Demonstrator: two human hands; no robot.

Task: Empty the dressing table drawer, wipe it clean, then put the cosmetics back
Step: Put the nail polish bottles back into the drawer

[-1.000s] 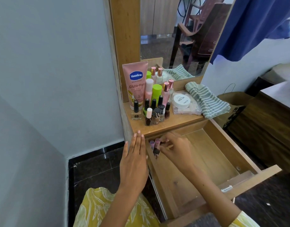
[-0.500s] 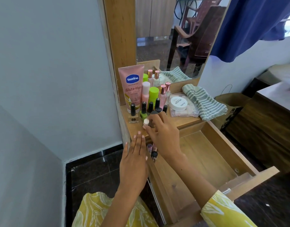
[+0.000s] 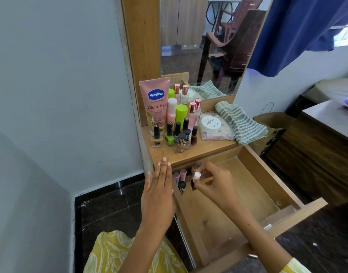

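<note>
The wooden drawer [image 3: 253, 186] is pulled out, its floor mostly bare. A few small bottles [image 3: 180, 177] stand in its back left corner. My right hand [image 3: 214, 182] is over that corner, holding a white-capped nail polish bottle [image 3: 196, 177] by its top. My left hand [image 3: 159, 191] lies flat, fingers straight, against the drawer's left side and the table edge. Above, on the tabletop, stand a pink Vaseline tube [image 3: 155, 103], a cluster of nail polish bottles [image 3: 177, 134], taller pink and green bottles [image 3: 180, 113], and a white jar [image 3: 210, 124] on a clear case.
A striped green cloth [image 3: 240, 123] lies folded at the right end of the tabletop. A mirror [image 3: 204, 44] rises behind. A brown paper bag [image 3: 271, 127] and a dark wooden cabinet [image 3: 316, 146] stand to the right. Black tiled floor lies left of the drawer.
My right hand went up to the tabletop cluster, took the white-capped bottle, and came back down with it into the drawer's back left corner. My left hand stayed put.
</note>
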